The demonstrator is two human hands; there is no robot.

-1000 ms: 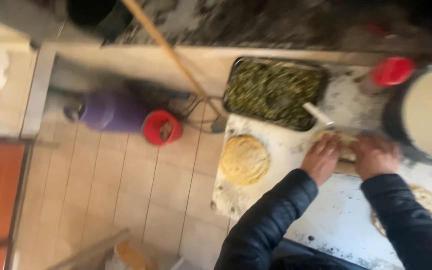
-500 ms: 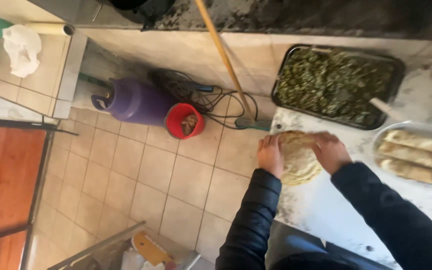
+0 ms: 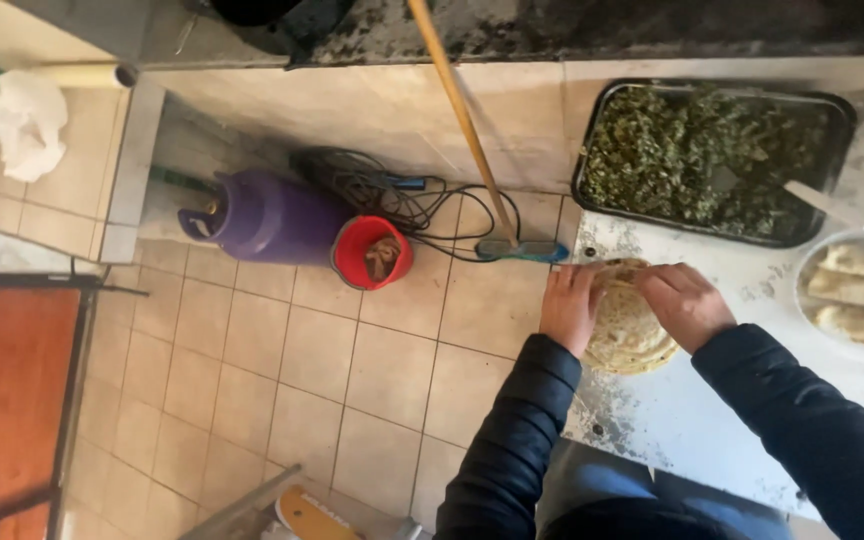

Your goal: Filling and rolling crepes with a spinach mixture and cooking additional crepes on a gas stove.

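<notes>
1. Head view: your left hand [image 3: 570, 305] and right hand [image 3: 685, 303] cup opposite sides of the round flatbread [image 3: 628, 330], fingers curled on its rim.
2. It lies at the floured worktop's [image 3: 712, 420] left edge; open surface lies rightward, the tray of chopped greens [image 3: 712, 160] beyond.

The person wears a dark navy, nearly black jacket with long sleeves of smooth, slightly padded-looking cloth that creases in soft folds along both forearms. Each sleeve ends in a plain cuff at the wrist, without visible buttons, straps or markings. The left hand [image 3: 570, 308] and the right hand [image 3: 685, 303] are bare: no gloves, rings or watch show. Below the sleeves, at the lower edge of the view, a patch of blue denim-like trousers appears between the arms, and above it the dark jacket front.
</notes>
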